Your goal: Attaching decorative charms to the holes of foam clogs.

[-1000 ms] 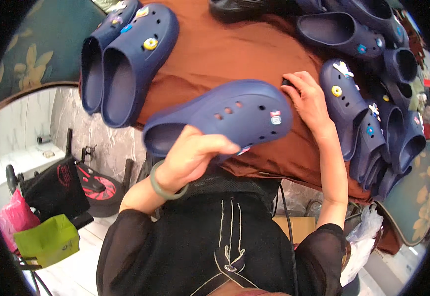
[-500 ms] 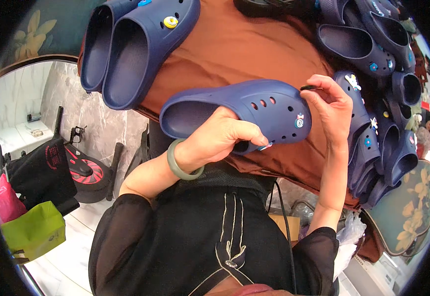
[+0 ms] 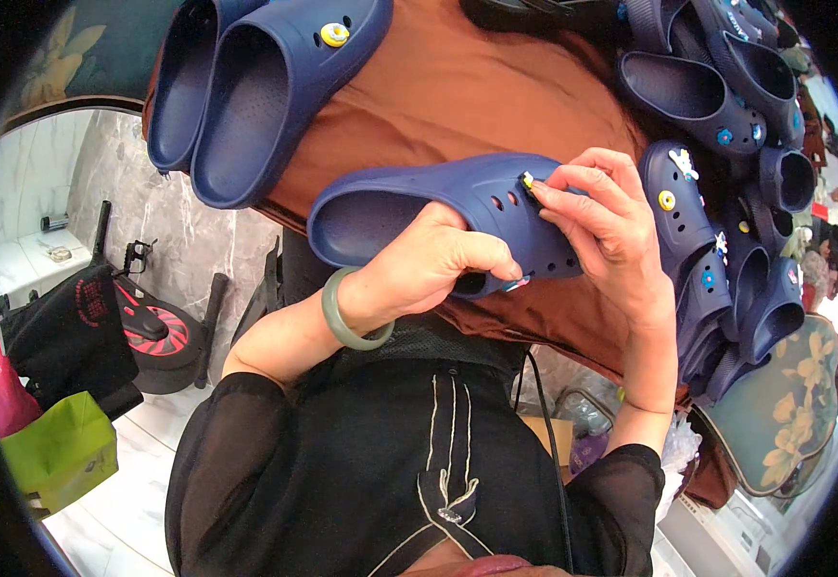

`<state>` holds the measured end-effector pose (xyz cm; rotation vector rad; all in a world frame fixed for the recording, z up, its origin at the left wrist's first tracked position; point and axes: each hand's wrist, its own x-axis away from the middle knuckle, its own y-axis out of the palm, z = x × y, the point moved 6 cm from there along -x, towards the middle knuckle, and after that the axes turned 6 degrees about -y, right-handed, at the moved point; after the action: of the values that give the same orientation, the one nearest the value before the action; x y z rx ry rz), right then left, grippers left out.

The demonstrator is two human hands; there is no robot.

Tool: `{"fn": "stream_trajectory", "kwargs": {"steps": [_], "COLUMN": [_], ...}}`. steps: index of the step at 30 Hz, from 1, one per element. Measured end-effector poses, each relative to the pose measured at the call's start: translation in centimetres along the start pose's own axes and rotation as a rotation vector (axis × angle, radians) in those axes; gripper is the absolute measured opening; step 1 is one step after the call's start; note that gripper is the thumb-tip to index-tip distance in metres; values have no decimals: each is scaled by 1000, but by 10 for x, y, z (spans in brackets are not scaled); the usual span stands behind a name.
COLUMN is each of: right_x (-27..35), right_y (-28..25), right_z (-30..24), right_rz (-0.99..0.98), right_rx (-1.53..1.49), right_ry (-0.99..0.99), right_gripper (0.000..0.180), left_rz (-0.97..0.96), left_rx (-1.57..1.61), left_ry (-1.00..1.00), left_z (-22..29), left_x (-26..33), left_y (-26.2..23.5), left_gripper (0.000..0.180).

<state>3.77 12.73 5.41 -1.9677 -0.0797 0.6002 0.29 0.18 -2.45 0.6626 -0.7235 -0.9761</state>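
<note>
A dark blue clog [image 3: 482, 197] lies on its side across the front of the brown cloth, its toe pointing right. My left hand [image 3: 438, 252] grips it, fingers inside the opening and thumb along the outer edge. By that thumb sits a small light-coloured charm [image 3: 515, 284]. Between the thumb and fingertips of my right hand [image 3: 607, 216] is a small shoe charm [image 3: 529, 181], partly yellow and dark, held against the row of holes on the clog's upper. The right fingers cover the toe, so whether the charm's stem is in a hole cannot be seen.
The brown cloth [image 3: 409, 106] bears a pair of blue clogs [image 3: 251, 106] at the far left and several charm-decorated clogs [image 3: 679, 207] piled along the right. A padded floral chair [image 3: 770, 413] stands at the right. A green bag [image 3: 63, 452] is at the lower left.
My right hand has moved left from beyond the toe to the clog's upper, bringing the charm to the holes. My left hand keeps its hold, almost unmoved.
</note>
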Motion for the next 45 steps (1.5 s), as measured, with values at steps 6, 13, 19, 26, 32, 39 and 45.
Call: {"fn": "stream_trajectory", "kwargs": {"steps": [6, 13, 19, 26, 32, 39, 45], "right_x": [-12, -17, -25, 18, 69, 75, 68], "right_y": [-3, 13, 14, 10, 31, 34, 30], "right_z": [-14, 4, 1, 19, 94, 93, 76], "right_rz": [-220, -439, -314, 11, 197, 300, 272], "right_rx": [125, 89, 159, 25, -507, -780, -701], "right_ry": [-79, -53, -66, 95, 435, 480, 455], "right_gripper": [24, 27, 26, 31, 24, 26, 25], "left_rz": [30, -23, -40, 87, 68, 96, 147], "left_rx": [-23, -18, -152, -1181, -1043, -1039, -1033], "left_ry": [-25, 5, 113, 299, 57, 153, 155], "left_z": [-10, -11, 8, 22, 15, 6, 13], "left_x": [0, -16, -19, 11, 20, 9, 15], "left_y": [-4, -6, -6, 2, 12, 4, 14], "left_gripper": [54, 39, 21, 44, 36, 38, 29]}}
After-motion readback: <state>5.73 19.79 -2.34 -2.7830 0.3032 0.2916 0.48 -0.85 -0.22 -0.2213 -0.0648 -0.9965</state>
